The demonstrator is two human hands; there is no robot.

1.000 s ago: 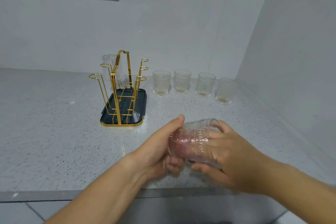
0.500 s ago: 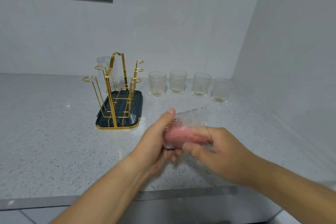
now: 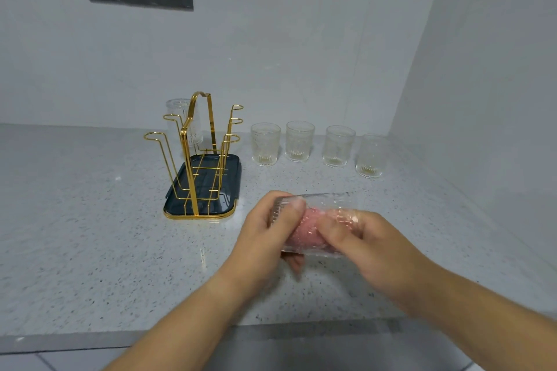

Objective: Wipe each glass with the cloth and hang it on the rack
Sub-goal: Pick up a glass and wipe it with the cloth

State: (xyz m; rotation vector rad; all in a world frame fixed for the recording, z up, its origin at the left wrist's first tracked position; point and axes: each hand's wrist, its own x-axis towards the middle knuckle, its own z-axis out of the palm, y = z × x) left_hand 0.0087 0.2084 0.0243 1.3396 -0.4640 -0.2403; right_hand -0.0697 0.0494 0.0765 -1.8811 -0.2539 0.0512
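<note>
Lower centre, near the speckled grey countertop's (image 3: pixel 90 235) front edge: left hand (image 3: pixel 265 232) clamps clear ribbed glass (image 3: pixel 319 205) sideways, right hand (image 3: pixel 373 247) pinches pink cloth (image 3: pixel 307 229) inside it, well apart from gold wire rack (image 3: pixel 188 159).

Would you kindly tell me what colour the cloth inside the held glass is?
Pink; the cloth inside the glass shows best in the head view.

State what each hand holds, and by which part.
Left hand grips the glass round its base end. Right hand holds the pink cloth inside it, reaching through the mouth.
</note>
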